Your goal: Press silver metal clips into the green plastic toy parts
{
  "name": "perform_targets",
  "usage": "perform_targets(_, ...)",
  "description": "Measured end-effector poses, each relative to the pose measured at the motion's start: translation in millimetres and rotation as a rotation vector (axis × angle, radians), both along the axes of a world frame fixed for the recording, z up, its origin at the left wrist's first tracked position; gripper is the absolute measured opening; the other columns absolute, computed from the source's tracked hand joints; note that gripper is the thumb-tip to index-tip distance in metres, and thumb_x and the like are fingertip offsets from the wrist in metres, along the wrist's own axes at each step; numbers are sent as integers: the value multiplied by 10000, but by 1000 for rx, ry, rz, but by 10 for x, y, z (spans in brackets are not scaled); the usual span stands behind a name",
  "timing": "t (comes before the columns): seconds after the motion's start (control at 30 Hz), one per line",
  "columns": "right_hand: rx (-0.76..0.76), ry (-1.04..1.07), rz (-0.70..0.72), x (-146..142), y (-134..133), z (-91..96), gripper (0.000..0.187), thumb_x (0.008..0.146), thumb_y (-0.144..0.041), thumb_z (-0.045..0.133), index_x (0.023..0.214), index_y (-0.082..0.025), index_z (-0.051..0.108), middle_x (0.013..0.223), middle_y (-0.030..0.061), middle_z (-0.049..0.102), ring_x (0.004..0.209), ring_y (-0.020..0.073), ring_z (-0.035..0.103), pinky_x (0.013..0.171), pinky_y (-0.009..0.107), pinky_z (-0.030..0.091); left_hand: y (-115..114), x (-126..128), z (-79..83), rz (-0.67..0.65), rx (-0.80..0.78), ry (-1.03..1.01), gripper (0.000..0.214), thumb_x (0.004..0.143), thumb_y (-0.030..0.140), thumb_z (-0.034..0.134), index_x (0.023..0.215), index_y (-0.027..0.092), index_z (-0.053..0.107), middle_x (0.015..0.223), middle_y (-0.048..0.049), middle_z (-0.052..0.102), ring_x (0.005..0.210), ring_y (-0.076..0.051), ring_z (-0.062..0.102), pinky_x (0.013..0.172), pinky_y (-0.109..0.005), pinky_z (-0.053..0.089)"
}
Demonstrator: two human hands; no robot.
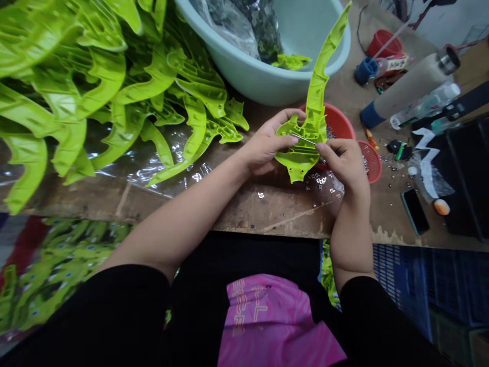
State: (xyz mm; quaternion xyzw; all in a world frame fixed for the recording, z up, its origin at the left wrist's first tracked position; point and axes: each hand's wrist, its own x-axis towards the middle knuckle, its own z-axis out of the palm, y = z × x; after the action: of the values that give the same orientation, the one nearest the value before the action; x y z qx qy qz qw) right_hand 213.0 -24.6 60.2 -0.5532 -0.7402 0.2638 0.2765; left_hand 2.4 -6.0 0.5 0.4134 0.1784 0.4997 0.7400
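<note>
Right now, from your head camera, your left hand [263,147] firmly grasps a lime-green plastic part [307,125] over a red bowl [340,122], while your right hand [344,165] pinches a thin metal rod [303,138] against it, near more green parts [114,92] on the table [275,214].

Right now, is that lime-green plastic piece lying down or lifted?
Lifted: the left hand holds the lime-green plastic piece above the bench, a metal pin in the right hand.
</note>
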Motion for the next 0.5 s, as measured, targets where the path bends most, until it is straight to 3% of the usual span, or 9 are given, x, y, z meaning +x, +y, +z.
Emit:
perform_targets(0.17,-1,20,-44,6,11,-29,714,812,-831,719,559,-225,437,586,-39,345,583,104,300,584,329,221,-50,30,42,-6,-12,-6,662,716,473,957,1216,284,568,1237,5,749,1128,-267,798,1008,-483,691)
perform_targets(0.3,77,46,-152,-31,22,-54,695,721,-863,778,628,-225,519,623,-33,441,601,107,350,586,323,255,-72,61,52,57,-4,-1,614,749,492,941,1190,266,577,1174,0,747,1152,-282,791,1043,-512,670)
perform_targets(0.5,99,9,-280,-94,-1,-63,784,687,-967,719,591,-237,447,588,-36,383,594,109,314,572,327,232,-36,85,0,160,28,28,601,741,530,937,1155,260,596,1178,-22,726,1261,-324,737,1101,-547,630)
